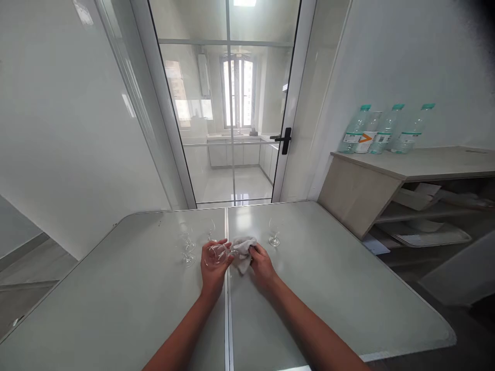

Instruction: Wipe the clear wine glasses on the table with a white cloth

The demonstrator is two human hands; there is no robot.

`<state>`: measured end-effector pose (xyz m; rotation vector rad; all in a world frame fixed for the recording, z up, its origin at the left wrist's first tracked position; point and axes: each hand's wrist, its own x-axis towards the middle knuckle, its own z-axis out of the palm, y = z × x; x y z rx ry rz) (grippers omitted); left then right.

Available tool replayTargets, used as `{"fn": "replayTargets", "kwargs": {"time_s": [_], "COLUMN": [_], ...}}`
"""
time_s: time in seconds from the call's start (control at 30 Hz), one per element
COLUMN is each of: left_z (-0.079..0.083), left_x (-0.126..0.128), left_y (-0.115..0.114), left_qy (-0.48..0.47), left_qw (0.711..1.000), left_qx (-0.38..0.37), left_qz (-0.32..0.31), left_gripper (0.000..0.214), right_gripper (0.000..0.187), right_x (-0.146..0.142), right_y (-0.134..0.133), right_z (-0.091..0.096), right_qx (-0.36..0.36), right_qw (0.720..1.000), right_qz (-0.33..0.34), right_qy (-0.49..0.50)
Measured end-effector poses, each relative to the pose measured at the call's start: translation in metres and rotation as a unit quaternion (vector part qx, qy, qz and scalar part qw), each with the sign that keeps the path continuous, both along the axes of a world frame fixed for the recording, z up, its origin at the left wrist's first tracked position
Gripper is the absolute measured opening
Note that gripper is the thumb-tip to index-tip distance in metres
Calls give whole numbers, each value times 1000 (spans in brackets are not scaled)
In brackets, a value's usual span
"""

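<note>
My left hand is wrapped round the bowl of a clear stemmed glass, which lies tilted on its side with the foot end toward the right. In my right hand is a bunched white cloth, pressed against the glass's stem and foot, so the foot is mostly hidden. Just past my right hand a stemmed glass stands upright. To the left of my left hand are more clear stemmed glasses, upright, and another glass stands partly behind that hand.
The pale glossy table has a metal seam down its middle. A glass door with a black handle stands beyond its far edge. At right, a wooden shelf unit carries several clear bottles with green caps.
</note>
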<state>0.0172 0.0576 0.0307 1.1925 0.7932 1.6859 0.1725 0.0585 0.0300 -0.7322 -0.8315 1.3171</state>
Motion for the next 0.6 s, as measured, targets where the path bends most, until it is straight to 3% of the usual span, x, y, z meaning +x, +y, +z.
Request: {"fn": "replayTargets", "kwargs": {"time_s": [0.07, 0.2, 0.47, 0.53, 0.6], "left_z": [-2, -7, -10, -10, -10], "left_x": [0, -1, 8, 8, 7], "left_y": [0, 0, -11, -12, -11], "left_qy": [4, 32, 93, 95, 96], "left_qw": [1000, 999, 996, 995, 995], "left_qx": [2, 9, 12, 4, 0], "left_qz": [-11, -26, -3, 2, -5], "left_gripper": [58, 59, 52, 53, 53], "right_gripper": [37, 36, 39, 39, 41], "right_x": [-3, 1, 16, 15, 13], "right_y": [2, 5, 12, 9, 6], "right_z": [-5, -18, -27, -22, -15], "right_qx": [-16, -16, -21, -4, 17], "right_qw": [998, 995, 978, 977, 984], "right_qz": [61, 98, -23, -18, 28], "right_qy": [17, -33, -209, -210, -175]}}
